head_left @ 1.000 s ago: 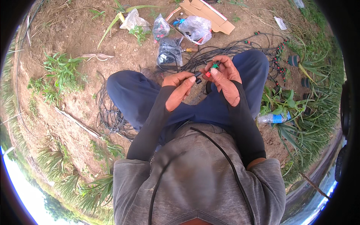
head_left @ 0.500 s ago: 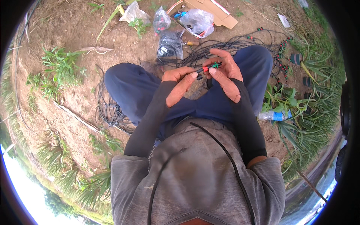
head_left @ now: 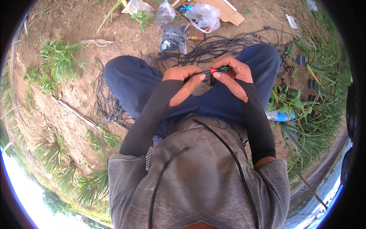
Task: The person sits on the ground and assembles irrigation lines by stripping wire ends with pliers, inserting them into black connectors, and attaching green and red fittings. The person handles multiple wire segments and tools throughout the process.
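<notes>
Both hands meet above my crossed legs, in front of my waist. My left hand (head_left: 182,79) pinches a short black tube (head_left: 206,71) between thumb and fingers. At the tube's right end sits a small drip emitter with a red collar and a green head (head_left: 223,68). My right hand (head_left: 237,74) is closed around this emitter, its thumb below and fingers above. The fingers partly cover the green head. Just under the red collar a dark piece shows between the hands; I cannot make out what it is.
Loops of thin black tubing (head_left: 217,46) lie beyond my knees, with red and green emitters at the right. More coils (head_left: 110,103) lie left. Ahead are a cardboard box (head_left: 231,16) and plastic bags (head_left: 173,40). A plastic bottle (head_left: 281,116) lies by plants at right.
My right hand's fingers, raised and spread before, have curled down over the emitter. Both hands have drawn closer about the tube, and less of the green head shows.
</notes>
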Available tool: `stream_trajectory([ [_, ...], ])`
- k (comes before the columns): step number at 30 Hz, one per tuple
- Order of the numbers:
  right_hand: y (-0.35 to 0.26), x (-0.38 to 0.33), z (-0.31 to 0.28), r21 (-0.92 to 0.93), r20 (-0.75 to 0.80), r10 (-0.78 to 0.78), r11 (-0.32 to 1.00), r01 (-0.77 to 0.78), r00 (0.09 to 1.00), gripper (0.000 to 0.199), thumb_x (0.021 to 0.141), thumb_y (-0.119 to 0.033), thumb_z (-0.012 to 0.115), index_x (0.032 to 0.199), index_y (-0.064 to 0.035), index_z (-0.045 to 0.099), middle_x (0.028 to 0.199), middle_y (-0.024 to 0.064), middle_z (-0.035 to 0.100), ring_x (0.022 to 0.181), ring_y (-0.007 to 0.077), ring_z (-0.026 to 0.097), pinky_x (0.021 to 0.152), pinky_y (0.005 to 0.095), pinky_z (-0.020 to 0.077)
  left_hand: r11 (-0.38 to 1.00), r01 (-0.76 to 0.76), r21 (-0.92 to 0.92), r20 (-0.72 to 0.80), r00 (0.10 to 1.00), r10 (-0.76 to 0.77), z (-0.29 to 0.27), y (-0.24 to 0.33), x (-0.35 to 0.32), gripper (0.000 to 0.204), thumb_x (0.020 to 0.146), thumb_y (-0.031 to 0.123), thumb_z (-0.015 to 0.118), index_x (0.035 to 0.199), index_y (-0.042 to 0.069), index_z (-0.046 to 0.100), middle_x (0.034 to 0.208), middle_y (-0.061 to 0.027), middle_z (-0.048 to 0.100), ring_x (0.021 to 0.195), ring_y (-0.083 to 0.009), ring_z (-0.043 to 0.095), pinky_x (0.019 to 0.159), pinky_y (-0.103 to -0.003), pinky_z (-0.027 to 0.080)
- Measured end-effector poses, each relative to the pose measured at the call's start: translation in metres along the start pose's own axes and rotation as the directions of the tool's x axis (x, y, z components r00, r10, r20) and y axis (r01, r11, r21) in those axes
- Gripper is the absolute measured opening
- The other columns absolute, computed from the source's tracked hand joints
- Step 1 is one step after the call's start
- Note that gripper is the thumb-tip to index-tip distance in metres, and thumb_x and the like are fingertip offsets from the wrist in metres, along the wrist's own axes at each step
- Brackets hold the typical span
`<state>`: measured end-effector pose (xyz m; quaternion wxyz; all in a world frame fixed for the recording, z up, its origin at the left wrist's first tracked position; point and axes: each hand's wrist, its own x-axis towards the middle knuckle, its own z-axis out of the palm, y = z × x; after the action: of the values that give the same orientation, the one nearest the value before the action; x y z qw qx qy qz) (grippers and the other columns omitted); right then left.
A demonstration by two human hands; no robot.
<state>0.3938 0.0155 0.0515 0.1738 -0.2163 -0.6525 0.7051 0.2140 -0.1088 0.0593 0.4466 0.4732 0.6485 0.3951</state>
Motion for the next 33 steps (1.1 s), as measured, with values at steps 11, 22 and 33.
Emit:
stream_trajectory([
  [11, 0.000, -0.001, 0.004, -0.011, -0.060, 0.148, 0.989, -0.149, 0.987, 0.019, 0.088, -0.008, 0.066, 0.104, 0.0000, 0.060, 0.094, 0.0046, 0.062, 0.083, 0.0079, 0.058, 0.072, 0.0218, 0.0472, 0.948, -0.239, 0.211, -0.187, 0.942, 0.279, 0.013, -0.006, -0.003, 0.011, 0.086, 0.014, 0.063, 0.090, 0.005, 0.066, 0.072, -0.0127, 0.062, 0.063, -0.0319, 0.060, 0.055, -0.038, 0.045],
  [22, -0.007, 0.008, -0.007, -0.066, 0.037, 0.254, 0.966, -0.251, 0.967, 0.019, 0.088, -0.014, 0.067, 0.099, 0.0001, 0.060, 0.088, 0.0049, 0.062, 0.076, 0.0090, 0.060, 0.067, 0.0232, 0.0496, 0.988, -0.105, 0.114, -0.076, 0.991, 0.114, 0.015, -0.008, 0.001, 0.020, 0.090, 0.017, 0.061, 0.098, -0.001, 0.066, 0.067, -0.0093, 0.058, 0.058, -0.0118, 0.053, 0.056, -0.027, 0.043],
  [33, -0.009, 0.023, -0.027, 0.011, 0.090, 0.279, 0.959, -0.281, 0.956, 0.030, 0.092, -0.024, 0.062, 0.111, -0.0008, 0.056, 0.091, 0.0033, 0.061, 0.074, 0.0072, 0.057, 0.067, 0.0229, 0.0491, 0.859, 0.278, -0.430, 0.273, 0.947, -0.170, 0.010, -0.016, 0.013, 0.029, 0.097, 0.027, 0.050, 0.098, 0.001, 0.062, 0.063, 0.0011, 0.053, 0.052, -0.0066, 0.051, 0.048, -0.021, 0.038],
])
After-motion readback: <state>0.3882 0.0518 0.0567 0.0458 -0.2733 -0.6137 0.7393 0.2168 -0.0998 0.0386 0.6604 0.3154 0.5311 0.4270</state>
